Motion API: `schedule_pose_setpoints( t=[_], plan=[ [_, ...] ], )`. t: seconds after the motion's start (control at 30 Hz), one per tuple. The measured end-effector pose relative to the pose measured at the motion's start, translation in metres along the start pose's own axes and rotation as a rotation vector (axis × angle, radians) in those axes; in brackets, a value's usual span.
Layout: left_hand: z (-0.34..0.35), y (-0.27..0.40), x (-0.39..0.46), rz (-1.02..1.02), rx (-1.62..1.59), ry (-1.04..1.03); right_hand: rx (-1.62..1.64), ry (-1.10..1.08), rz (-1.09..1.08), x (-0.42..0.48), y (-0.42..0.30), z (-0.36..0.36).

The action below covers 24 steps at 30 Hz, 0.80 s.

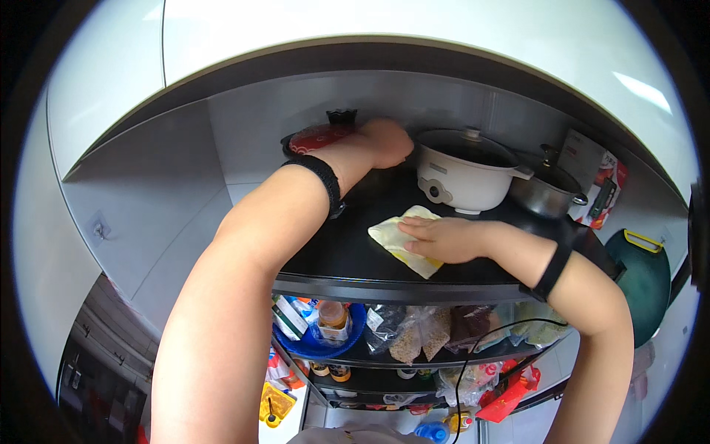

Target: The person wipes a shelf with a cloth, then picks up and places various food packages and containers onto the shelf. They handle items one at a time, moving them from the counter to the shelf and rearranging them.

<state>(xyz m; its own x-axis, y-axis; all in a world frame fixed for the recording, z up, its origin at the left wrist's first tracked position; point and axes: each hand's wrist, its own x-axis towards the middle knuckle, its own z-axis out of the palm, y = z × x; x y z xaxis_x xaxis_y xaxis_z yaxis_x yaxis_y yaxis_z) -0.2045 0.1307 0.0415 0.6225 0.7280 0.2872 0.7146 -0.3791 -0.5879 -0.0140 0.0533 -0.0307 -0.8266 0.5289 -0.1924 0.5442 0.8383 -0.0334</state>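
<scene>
My right hand (pixel 449 238) lies flat on a pale yellow and white cloth (pixel 396 238), pressing it to the black top shelf (pixel 344 250). Further back, my left hand (pixel 388 143) is between a red patterned pot lid (pixel 319 137) and a white electric cooking pot (pixel 466 172). Its fingers are hidden, so whether it holds anything is unclear. The electric pot has a glass lid and a front dial. A black band circles each forearm.
Right of the electric pot stand a steel pot (pixel 543 191) and a printed box (pixel 591 177). Lower shelves hold a blue basket (pixel 355 333) and bagged dry goods (pixel 413 333). A black cable (pixel 463 372) hangs in front. White cupboards (pixel 388 19) overhang the shelf; a green board-like item (pixel 643 288) hangs right.
</scene>
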Motion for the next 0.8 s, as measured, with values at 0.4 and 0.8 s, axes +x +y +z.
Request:
schedule_pose_setpoints(
  t=[0.4, 0.8],
  plan=[
    [-0.098, 0.062, -0.108, -0.035, -0.243, 0.306, 0.036, -0.079, 0.155, 0.010, -0.006, -0.014],
    [-0.052, 0.149, -0.328, -0.365, -0.925, 0.519, 0.049, 0.090, 0.185, 0.079, 0.003, 0.002]
  ],
)
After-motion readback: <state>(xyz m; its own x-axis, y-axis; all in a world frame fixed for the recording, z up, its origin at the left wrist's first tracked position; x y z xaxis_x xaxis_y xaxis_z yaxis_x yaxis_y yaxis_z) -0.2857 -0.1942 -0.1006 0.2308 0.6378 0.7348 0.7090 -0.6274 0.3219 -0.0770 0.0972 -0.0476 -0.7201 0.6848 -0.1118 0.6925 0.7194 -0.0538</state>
